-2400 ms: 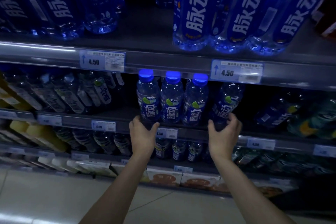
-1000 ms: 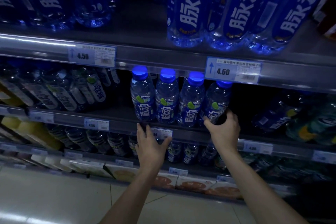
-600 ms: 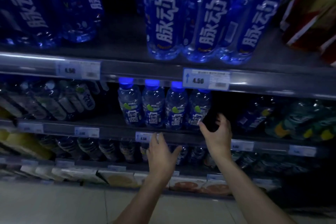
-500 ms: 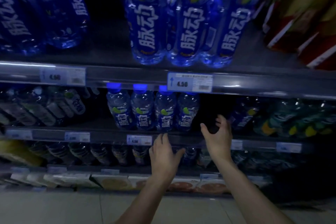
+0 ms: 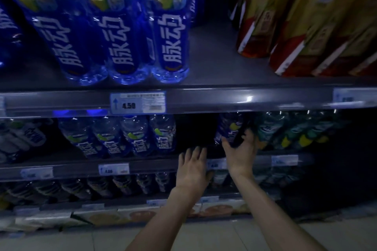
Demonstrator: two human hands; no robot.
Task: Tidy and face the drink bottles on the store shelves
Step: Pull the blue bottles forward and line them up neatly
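A row of small blue-labelled drink bottles (image 5: 130,138) stands at the front of the middle shelf (image 5: 142,166). Right of a dark gap, my right hand (image 5: 241,152) is closed around the lower part of another blue-labelled bottle (image 5: 229,128), which leans to the right. My left hand (image 5: 192,166) hovers with fingers spread at the shelf's front edge, just left of that bottle, holding nothing. Large blue bottles (image 5: 122,26) line the top shelf (image 5: 224,100).
Red and yellow labelled bottles (image 5: 295,26) stand at the top right. Green-labelled bottles (image 5: 295,130) sit right of my right hand. More dark bottles (image 5: 122,185) fill the lower shelf, with flat packets (image 5: 106,218) beneath. Price tags (image 5: 137,104) line the rails.
The view swung right and up. My right hand left the row's fourth bottle and closed on a bottle farther right. My left hand followed rightward along the shelf edge.
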